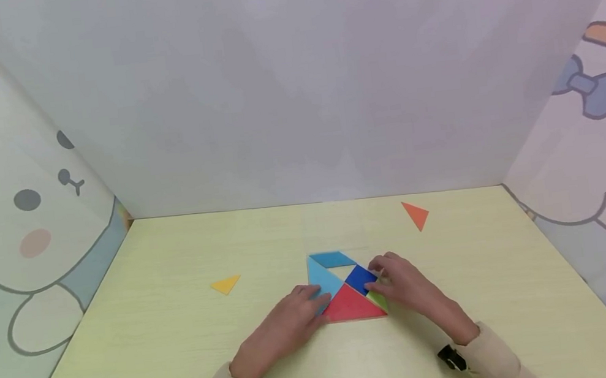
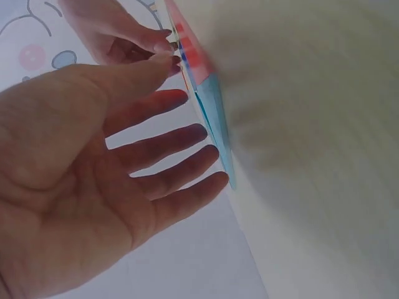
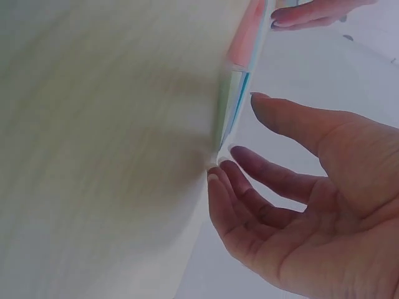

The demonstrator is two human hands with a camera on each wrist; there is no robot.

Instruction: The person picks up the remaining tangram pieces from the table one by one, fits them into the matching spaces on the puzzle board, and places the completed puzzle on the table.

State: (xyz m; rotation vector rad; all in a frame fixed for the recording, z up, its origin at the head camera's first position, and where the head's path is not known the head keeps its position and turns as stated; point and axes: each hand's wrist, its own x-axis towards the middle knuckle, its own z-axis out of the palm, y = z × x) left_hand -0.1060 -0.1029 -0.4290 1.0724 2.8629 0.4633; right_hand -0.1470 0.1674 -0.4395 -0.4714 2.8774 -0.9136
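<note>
Flat tangram pieces lie close together on the table: a light blue triangle (image 1: 324, 280), a red triangle (image 1: 353, 306), a dark blue square (image 1: 360, 279), a green triangle (image 1: 379, 300) and a blue parallelogram (image 1: 332, 260) along the far side. Between the parallelogram and the square, a pale gap shows. My left hand (image 1: 296, 317) lies over the near left corner, extended fingertips right at the light blue and red triangles. My right hand (image 1: 404, 283) is at the right side, thumb and fingertips at the dark blue square's edge, fingers loosely bent, partly covering the green triangle.
A yellow triangle (image 1: 226, 284) lies apart on the left of the table (image 1: 148, 353). Farther back on the right is an orange triangle (image 1: 417, 215). Behind the table rises a plain back wall (image 1: 304, 90), with cartoon-printed panels on both sides.
</note>
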